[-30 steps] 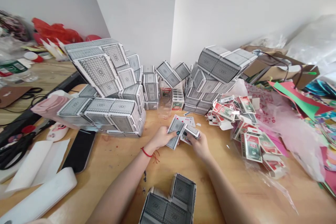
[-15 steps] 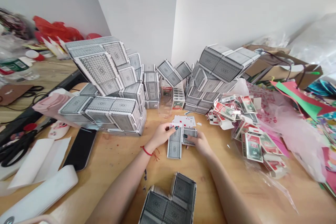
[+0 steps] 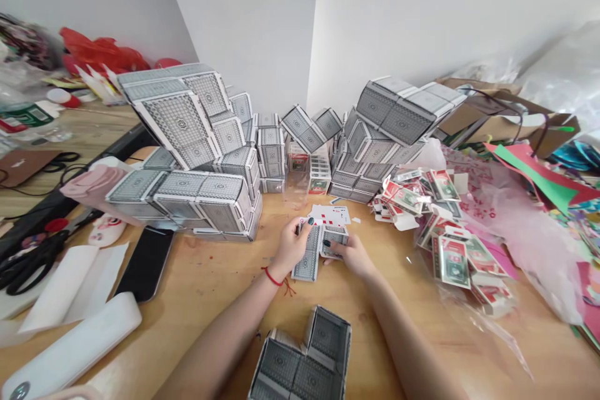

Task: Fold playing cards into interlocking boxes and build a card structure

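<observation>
My left hand (image 3: 291, 249) pinches the top edge of a grey-backed playing card (image 3: 308, 256) that leans down toward the wooden table (image 3: 220, 287). My right hand (image 3: 352, 255) is closed on a small folded card piece (image 3: 335, 239) right beside it. The two pieces touch between my hands. Face-up cards (image 3: 332, 215) with red pips lie just beyond my fingers. A block built of grey card cubes (image 3: 304, 362) sits near the front edge between my forearms.
Big card-cube stacks stand at the back left (image 3: 197, 156) and back right (image 3: 389, 131). Red and green card boxes (image 3: 445, 231) lie in a heap on the right with pink wrap (image 3: 515, 225). A black phone (image 3: 145, 262), scissors (image 3: 28, 259) and white paper rolls (image 3: 70, 344) lie left.
My hands dropped from a raised position to just above the table. The long card swung from tilted right to leaning left, and my left hand shifted to its top edge.
</observation>
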Available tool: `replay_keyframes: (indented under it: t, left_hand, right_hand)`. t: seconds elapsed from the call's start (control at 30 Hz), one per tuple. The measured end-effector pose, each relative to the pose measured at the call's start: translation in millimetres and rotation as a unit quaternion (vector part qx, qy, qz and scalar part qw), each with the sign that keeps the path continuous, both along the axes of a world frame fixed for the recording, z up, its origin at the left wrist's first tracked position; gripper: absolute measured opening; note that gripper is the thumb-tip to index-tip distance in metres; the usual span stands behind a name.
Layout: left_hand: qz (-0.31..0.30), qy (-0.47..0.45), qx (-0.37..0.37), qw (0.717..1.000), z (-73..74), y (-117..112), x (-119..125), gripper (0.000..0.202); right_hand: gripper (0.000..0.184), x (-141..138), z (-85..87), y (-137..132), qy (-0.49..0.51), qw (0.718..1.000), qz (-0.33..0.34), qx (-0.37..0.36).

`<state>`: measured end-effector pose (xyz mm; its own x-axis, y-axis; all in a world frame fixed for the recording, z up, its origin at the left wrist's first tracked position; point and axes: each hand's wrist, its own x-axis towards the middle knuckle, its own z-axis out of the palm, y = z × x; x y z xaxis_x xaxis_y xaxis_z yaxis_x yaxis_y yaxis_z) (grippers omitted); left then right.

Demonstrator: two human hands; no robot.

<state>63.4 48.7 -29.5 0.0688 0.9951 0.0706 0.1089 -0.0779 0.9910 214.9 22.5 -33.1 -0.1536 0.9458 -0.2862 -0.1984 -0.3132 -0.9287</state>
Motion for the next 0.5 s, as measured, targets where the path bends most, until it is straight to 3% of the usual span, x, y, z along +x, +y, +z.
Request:
replay_keyframes:
  t: [0.3, 0.5]
  left_hand:
    - [0.02, -0.009, -0.014, 1.0, -4.4, 0.9, -0.3, 0.024]
    - [-0.071, -0.013, 0.004, 0.997, 0.0, 4.8, -6.4, 0.014]
  right_hand:
    - [0.022, -3.8, 5.3, 1.6, 0.02, 1.0, 0.007, -0.01]
    - [0.021, -3.1, -2.3, -0.4, 0.039, 0.998, -0.044, -0.031]
